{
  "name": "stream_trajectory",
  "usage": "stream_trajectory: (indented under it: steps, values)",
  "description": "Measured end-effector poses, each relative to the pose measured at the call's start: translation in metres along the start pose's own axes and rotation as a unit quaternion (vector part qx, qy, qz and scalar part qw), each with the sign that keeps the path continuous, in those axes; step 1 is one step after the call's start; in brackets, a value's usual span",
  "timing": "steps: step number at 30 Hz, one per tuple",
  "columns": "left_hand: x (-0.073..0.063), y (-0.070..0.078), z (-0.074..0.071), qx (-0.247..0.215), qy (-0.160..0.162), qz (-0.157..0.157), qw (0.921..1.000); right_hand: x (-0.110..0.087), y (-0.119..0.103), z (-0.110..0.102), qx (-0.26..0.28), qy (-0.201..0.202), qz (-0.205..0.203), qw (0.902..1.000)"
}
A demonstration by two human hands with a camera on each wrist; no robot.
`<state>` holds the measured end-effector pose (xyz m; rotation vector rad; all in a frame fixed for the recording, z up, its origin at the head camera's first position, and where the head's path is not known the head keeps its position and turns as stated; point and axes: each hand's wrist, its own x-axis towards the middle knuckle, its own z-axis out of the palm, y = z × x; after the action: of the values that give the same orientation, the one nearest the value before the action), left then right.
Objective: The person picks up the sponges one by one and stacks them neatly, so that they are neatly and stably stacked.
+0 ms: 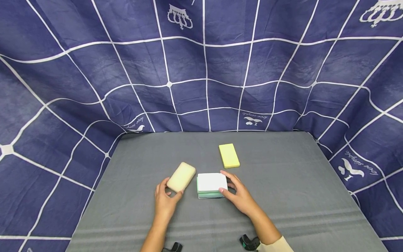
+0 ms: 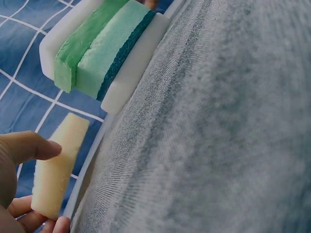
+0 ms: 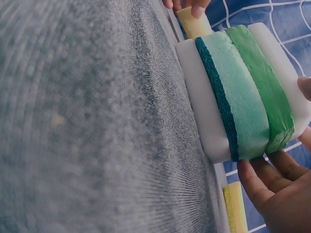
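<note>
My left hand [image 1: 165, 203] grips a cream sponge [image 1: 181, 176] by its near end, thumb on one side and fingers on the other. In the left wrist view that sponge [image 2: 60, 167] is seen edge-on, tilted. Beside it on the grey cloth stands a stack of sponges [image 1: 211, 194]. From the top it goes a white block [image 3: 279, 58], a green piece [image 3: 265, 87], a light green sponge [image 3: 243, 97] with a dark teal scouring layer, and a white block [image 3: 204, 102] at the bottom. My right hand [image 1: 240, 196] holds the stack's right side between thumb and fingers.
A yellow sponge [image 1: 229, 155] lies flat behind the stack, a little to the right. The grey cloth [image 1: 151, 147] covers the table. Blue curtain [image 1: 189, 63] with white grid lines hangs around the back and sides.
</note>
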<state>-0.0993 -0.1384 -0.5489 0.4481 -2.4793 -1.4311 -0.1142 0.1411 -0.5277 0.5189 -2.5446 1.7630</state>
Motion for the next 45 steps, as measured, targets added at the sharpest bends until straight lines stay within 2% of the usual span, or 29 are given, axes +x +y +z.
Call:
stream_trajectory:
  steps: [5, 11, 15, 18, 25, 29, 37, 45]
  values:
    - [0.001, 0.0, -0.001, -0.053, 0.0, -0.005, 0.9986, 0.0, 0.005, -0.001, 0.017, -0.003, 0.003, 0.9998]
    - [0.001, 0.004, -0.006, -0.135, -0.033, -0.035, 0.9897, 0.0, 0.006, -0.004, 0.036, -0.015, 0.014, 0.9991]
    - [0.001, 0.01, -0.01, -0.197, -0.057, -0.061, 0.9768, -0.001, 0.004, -0.005, 0.036, -0.016, 0.02, 0.999]
    - [0.0, 0.015, -0.013, -0.242, -0.067, -0.068, 0.9657, 0.0, 0.004, -0.005, 0.032, -0.016, 0.019, 0.9992]
    - [0.0, 0.025, -0.02, -0.307, -0.08, -0.037, 0.9477, 0.0, 0.008, -0.004, 0.026, -0.013, 0.019, 0.9994]
    - [-0.001, 0.032, -0.024, -0.322, -0.096, -0.03, 0.9415, 0.0, 0.009, -0.005, 0.026, -0.011, 0.022, 0.9993]
    - [0.001, 0.047, -0.028, -0.331, -0.154, -0.021, 0.9309, 0.001, 0.005, -0.005, 0.033, -0.009, 0.024, 0.9991]
    - [-0.001, 0.055, -0.022, -0.296, -0.172, 0.019, 0.9396, -0.001, 0.006, -0.005, 0.025, -0.014, 0.042, 0.9987]
